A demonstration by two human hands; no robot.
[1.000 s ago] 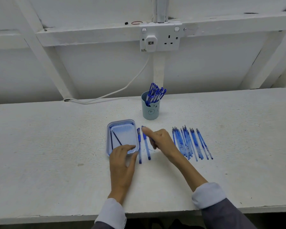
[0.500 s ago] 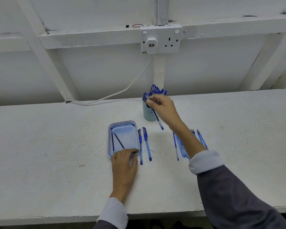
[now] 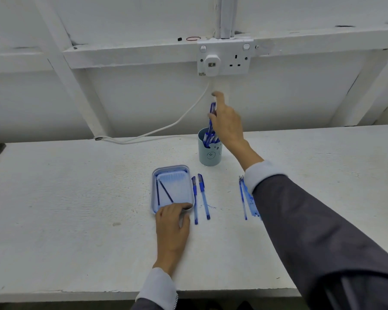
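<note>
The right hand hung over the pen cup, pinching a blue pen upright just above the cup's mouth, forefinger stretched toward the wall. The table's back edge ran just beyond the cup. Bare tabletop spread wide to the left of the left hand, which rested with relaxed fingers on the tray's near rim. The pen looked blurred, dark blue at its upper end.

Pens glossy clear plastic; tray smooth plastic; cup matt; table rough, painted.
</note>
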